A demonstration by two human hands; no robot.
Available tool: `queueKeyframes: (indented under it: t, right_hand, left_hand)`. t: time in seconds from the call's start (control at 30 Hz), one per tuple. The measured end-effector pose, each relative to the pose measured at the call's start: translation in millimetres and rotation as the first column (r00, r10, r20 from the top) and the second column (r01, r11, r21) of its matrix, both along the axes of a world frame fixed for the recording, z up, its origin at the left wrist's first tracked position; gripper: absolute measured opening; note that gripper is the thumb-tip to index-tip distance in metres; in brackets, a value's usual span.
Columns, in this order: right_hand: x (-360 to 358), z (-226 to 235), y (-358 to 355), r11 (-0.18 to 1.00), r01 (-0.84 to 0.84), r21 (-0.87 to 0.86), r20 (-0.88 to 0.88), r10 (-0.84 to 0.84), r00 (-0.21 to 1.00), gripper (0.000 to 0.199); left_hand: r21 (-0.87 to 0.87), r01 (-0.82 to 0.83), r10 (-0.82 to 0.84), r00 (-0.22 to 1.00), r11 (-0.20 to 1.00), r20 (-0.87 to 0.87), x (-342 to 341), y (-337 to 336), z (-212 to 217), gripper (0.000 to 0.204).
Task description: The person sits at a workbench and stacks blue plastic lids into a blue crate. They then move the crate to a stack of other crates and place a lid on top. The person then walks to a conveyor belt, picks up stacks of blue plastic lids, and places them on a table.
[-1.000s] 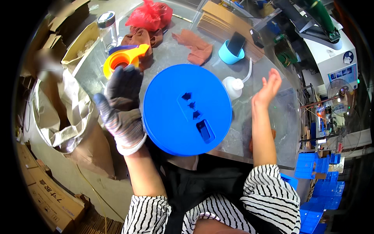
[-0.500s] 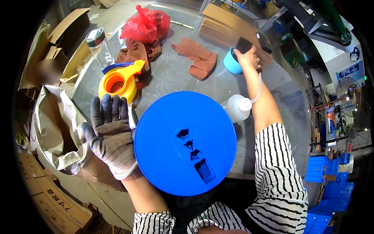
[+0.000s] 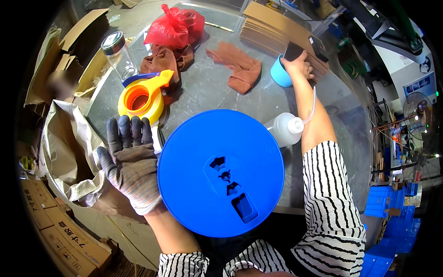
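Wide fisheye view from the wearer's head, facing steeply down and forward over the desk (image 3: 196,90). Black rounds off the corners; straight edges curve near the rim. The blue disc (image 3: 200,194) looms close, just below centre. Sleeves (image 3: 325,194) enter from five and seven o'clock; a distant fan (image 3: 415,105) shows at three.

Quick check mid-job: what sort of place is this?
Probably a factory workshop or packing area: cardboard sheets lie stacked on the grey worktable, blue plastic bins are piled at the right, and an open sack stands at the left.
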State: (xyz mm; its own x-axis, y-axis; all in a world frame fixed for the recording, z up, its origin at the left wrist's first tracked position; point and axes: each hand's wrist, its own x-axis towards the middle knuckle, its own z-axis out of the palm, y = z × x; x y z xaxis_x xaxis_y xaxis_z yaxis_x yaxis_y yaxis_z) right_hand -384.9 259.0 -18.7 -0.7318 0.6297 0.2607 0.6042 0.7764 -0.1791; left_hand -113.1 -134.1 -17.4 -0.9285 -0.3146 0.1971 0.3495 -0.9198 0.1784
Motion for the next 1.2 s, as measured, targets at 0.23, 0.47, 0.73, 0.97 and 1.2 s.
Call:
queueKeyframes:
  t: [0.23,0.47,0.73,0.97,1.2]
  right_hand:
    - [-2,-8,2,1.000,-0.003,-0.028,-0.069,0.001,0.998,0.103]
    - [16,7,-2,0.994,-0.042,-0.097,-0.027,0.040,0.999,0.102]
    - [52,-38,36,0.890,-0.229,-0.395,-0.638,-0.086,0.765,0.088]
    - [169,-46,3,0.489,-0.544,-0.682,-0.723,-0.339,0.601,0.060]
    - [322,-22,-56,0.493,-0.653,-0.574,-0.794,-0.142,0.591,0.046]
  left_hand:
    - [-0.008,-0.008,0.008,0.999,1.000,0.033,-1,5,-1,0.057]
    - [-0.007,0.003,-0.003,1.000,1.000,0.028,-1,4,-2,0.056]
    - [0.017,0.022,-0.023,0.998,1.000,0.063,0,9,5,0.057]
    - [-0.416,0.061,0.003,0.988,0.907,0.152,14,32,30,0.072]
    - [-0.575,0.108,-0.015,0.986,0.811,0.163,23,39,27,0.080]
